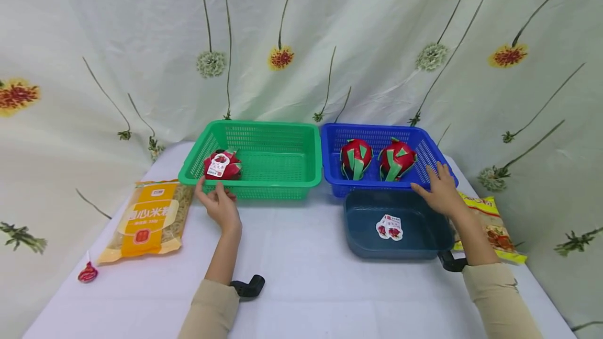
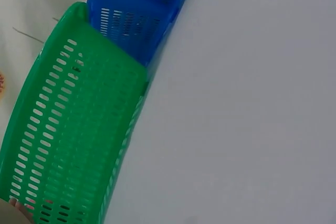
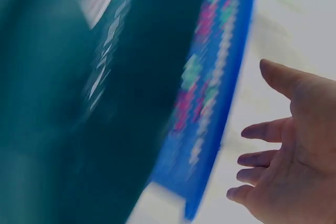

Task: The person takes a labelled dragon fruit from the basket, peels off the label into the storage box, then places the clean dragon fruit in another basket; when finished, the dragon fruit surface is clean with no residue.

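My left hand (image 1: 221,207) is at the front left of the green basket (image 1: 264,191), its fingertips right at the rim and nothing seen in its grasp. Inside that corner lies a red dragon fruit (image 1: 231,170) bearing white labels. At the front right corner of the blue basket (image 1: 339,190), my right hand (image 1: 443,191) has its fingers spread; the right wrist view shows that hand (image 3: 299,150) with a bare palm. Two dragon fruits, one on the left (image 1: 356,159) and one on the right (image 1: 397,160), sit in the blue basket with green leaf tips showing.
A dark teal bin (image 1: 377,253) stands before the blue basket, with labels (image 1: 389,227) in it. On the left are a yellow noodle bag (image 1: 149,218) and a red lollipop (image 1: 87,273). Another yellow food bag (image 1: 499,226) lies partly behind the right forearm. Flowered cloth hangs behind.
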{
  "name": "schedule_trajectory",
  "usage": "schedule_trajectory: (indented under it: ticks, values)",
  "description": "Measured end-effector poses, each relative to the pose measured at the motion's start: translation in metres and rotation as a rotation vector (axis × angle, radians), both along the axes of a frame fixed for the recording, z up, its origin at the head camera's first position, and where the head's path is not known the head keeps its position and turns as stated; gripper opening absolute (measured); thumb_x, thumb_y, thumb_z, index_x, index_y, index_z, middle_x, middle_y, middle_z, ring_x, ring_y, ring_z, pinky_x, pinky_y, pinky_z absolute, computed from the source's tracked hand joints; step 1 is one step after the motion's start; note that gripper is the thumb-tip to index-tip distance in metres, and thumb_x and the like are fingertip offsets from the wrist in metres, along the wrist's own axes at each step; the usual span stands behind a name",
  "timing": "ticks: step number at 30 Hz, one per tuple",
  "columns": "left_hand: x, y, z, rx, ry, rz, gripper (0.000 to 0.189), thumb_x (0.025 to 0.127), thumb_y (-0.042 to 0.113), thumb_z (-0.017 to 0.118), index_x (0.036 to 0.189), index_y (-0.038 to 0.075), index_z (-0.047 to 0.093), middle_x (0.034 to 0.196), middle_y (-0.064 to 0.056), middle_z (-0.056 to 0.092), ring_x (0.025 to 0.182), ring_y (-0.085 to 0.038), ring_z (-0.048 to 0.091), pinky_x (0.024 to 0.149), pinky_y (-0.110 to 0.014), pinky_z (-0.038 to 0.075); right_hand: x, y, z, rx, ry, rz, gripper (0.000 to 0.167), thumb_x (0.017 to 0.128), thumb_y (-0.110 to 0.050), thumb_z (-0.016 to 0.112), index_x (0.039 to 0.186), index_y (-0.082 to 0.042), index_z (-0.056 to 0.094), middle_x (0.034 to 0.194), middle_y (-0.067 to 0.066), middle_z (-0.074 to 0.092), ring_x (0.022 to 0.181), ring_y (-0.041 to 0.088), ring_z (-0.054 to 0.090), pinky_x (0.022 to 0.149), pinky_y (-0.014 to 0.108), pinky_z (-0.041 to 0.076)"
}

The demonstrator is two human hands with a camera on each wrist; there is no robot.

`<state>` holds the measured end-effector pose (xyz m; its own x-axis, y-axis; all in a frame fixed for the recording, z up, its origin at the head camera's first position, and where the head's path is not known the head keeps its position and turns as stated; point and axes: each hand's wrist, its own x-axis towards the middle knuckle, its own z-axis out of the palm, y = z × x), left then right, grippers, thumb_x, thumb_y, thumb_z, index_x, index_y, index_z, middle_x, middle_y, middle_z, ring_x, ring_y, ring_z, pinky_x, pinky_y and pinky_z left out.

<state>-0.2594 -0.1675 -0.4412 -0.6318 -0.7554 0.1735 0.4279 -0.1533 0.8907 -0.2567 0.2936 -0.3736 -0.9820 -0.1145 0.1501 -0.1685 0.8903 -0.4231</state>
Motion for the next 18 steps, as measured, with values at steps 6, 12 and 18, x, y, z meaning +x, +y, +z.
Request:
schedule_trajectory:
  ticks: [6, 12, 18]
  values:
    - [-0.006, -0.006, 0.001, 0.019, 0.097, -0.011, 0.043, 0.098, 0.016, 0.044, 0.137, 0.011, 0.028, 0.078, -0.007, 0.043, 0.052, -0.014, 0.048, 0.05, -0.021, 0.043, -0.014, -0.076, 0.02, -0.034, 0.061, 0.21, 0.072, 0.093, -0.036, 0.053, 0.143, 0.006, 0.023, 0.147, 0.029, 0.009, 0.135, 0.045, 0.002, 0.102, 0.065, 0.01]
    - [-0.006, -0.008, 0.004, 0.009, 0.113, -0.038, 0.045, 0.098, 0.011, 0.042, 0.139, 0.01, 0.024, 0.078, -0.006, 0.042, 0.052, -0.013, 0.048, 0.051, -0.02, 0.043, -0.034, -0.167, 0.032, -0.084, 0.094, 0.39, 0.063, 0.094, -0.036, 0.052, 0.143, -0.002, 0.03, 0.149, 0.021, 0.017, 0.137, 0.036, 0.013, 0.105, 0.057, 0.02]
    - [0.002, -0.003, 0.008, 0.013, 0.117, -0.09, 0.046, 0.097, 0.007, 0.041, 0.139, 0.009, 0.022, 0.079, -0.009, 0.043, 0.056, -0.02, 0.049, 0.054, -0.026, 0.046, -0.05, -0.247, 0.037, -0.183, 0.137, 0.478, 0.057, 0.095, -0.034, 0.051, 0.143, -0.009, 0.033, 0.147, 0.015, 0.026, 0.134, 0.03, 0.024, 0.105, 0.047, 0.027]
